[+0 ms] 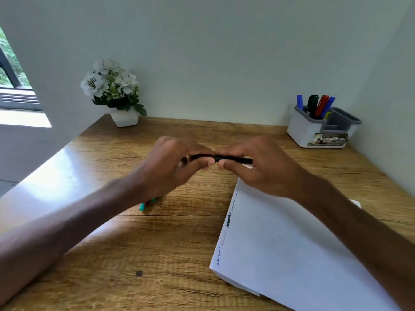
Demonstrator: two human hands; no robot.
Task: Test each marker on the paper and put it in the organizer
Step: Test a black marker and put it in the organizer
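Observation:
A black marker [233, 159] is held level above the desk, gripped at its left end by my left hand [173, 167] and at its right end by my right hand [258, 169]. Below my right arm lies a white paper pad [292, 250] with several short scribbles down its left edge. The white and grey organizer [310, 131] stands at the back right, with several markers upright in its left compartment. Beneath my left wrist, coloured markers [146, 204] lie on the desk, mostly hidden.
A white pot of white flowers [124, 116] stands at the back left of the wooden desk [157, 254]. Walls close the desk in behind and on the right. A window is at the far left.

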